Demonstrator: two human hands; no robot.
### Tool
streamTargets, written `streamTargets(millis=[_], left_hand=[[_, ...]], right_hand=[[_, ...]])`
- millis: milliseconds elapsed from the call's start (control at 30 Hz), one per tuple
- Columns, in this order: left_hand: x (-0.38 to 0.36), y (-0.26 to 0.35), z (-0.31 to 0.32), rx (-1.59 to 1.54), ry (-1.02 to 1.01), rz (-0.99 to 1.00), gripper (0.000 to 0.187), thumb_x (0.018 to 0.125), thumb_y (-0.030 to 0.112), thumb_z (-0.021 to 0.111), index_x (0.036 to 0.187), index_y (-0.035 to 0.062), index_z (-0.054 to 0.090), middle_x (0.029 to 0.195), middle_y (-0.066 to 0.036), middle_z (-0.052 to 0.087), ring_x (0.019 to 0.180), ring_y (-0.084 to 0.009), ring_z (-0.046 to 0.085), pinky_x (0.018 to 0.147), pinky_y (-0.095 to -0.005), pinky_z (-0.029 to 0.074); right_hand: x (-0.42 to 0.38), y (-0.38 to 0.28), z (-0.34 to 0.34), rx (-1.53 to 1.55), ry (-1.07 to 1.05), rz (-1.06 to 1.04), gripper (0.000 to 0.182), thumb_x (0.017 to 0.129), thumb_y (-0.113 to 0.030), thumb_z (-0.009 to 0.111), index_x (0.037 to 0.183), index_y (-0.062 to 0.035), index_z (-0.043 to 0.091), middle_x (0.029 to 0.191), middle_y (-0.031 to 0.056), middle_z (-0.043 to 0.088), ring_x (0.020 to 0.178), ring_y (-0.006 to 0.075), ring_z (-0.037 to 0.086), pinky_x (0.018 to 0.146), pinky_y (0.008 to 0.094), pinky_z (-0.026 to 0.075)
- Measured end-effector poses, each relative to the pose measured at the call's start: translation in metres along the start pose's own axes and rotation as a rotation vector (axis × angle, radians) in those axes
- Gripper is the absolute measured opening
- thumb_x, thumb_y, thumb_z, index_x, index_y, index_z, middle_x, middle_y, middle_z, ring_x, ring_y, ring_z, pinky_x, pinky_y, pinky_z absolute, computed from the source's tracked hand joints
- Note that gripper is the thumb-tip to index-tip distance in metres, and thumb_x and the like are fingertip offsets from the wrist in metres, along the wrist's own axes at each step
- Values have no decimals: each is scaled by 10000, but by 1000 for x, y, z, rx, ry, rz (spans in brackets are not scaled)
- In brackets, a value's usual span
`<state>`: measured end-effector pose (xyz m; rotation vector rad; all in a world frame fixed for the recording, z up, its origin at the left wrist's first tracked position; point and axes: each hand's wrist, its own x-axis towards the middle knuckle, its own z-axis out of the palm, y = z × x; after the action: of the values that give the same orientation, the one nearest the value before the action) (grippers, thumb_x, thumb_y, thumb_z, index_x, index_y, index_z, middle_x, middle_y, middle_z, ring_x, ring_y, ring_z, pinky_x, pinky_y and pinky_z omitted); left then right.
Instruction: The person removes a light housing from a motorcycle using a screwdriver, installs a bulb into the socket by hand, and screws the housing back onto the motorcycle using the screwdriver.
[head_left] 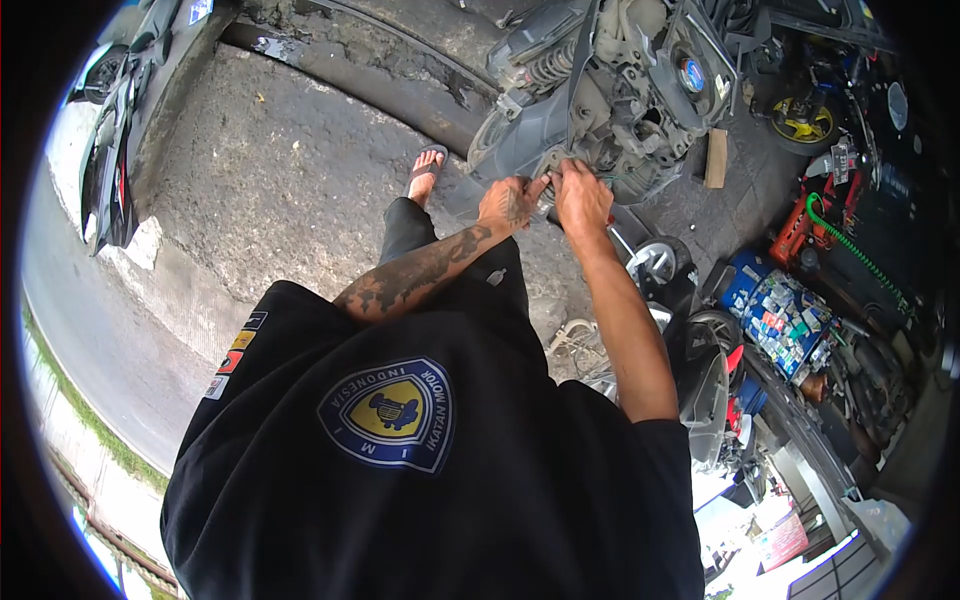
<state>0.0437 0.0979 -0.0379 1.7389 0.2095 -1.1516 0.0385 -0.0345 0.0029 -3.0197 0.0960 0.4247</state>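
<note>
A partly stripped scooter [625,110] stands in front of me, with its grey engine parts exposed. My left hand [512,203] reaches to its lower edge, fingers bent and thumb pressed toward the other hand. Close beside it, my right hand [582,196] has its fingers closed at the same greyish metal part [547,192]. Both sets of fingertips meet around this part; what exactly they grip is largely hidden. A small red spot shows by the right hand's outer edge, too small to name. Left of the hands is the scooter's dark rear fender [525,140].
A coil spring shock [550,68] sits above the fender. A wooden block [716,158] lies right of the scooter. Further right are a red tool [795,232] with a green coiled hose [850,245] and a sticker-covered blue drum [775,310]. Another motorcycle [112,165] stands far left.
</note>
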Motion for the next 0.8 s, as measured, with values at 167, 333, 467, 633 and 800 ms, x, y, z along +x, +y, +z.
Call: streamTargets(millis=[167, 333, 467, 633, 800], left_hand=[[0, 2, 0, 9, 1, -24, 604, 921, 588, 433, 969, 36, 674, 541, -87, 626, 582, -203, 677, 671, -354, 508], [-1, 1, 0, -19, 24, 17, 621, 935, 556, 452, 887, -33, 641, 584, -112, 610, 523, -193, 663, 584, -338, 508], [1, -2, 1, 5, 5, -4, 611, 916, 591, 439, 948, 27, 672, 534, -88, 619, 537, -194, 666, 644, -338, 514], [0, -5, 5, -107, -65, 82, 531, 931, 476, 518, 985, -48, 592, 627, -123, 623, 529, -179, 662, 448, -285, 499], [8, -22, 6, -152, -182, 145, 524, 919, 426, 569, 1121, -55, 523, 721, -114, 652, 539, -162, 660, 412, -269, 492]], right_hand=[[-1, -1, -4, 0, -19, 28, 194, 847, -220, 638, 959, -66, 600, 935, 114, 648, 843, 325, 652, 715, 428, 518], [1, -5, -14, 48, -51, 76, 208, 829, -224, 654, 953, -66, 600, 919, 121, 651, 861, 328, 650, 716, 438, 516], [1, -5, -1, 16, -9, 68, 196, 842, -232, 643, 940, -69, 600, 916, 121, 650, 847, 335, 650, 705, 438, 516], [-5, -1, 3, 93, -4, 125, 215, 851, -273, 628, 929, -73, 613, 921, 114, 642, 861, 350, 630, 711, 455, 497], [-13, 0, 2, 160, 17, 124, 202, 862, -257, 610, 940, -71, 600, 927, 123, 636, 860, 356, 627, 713, 461, 493]])
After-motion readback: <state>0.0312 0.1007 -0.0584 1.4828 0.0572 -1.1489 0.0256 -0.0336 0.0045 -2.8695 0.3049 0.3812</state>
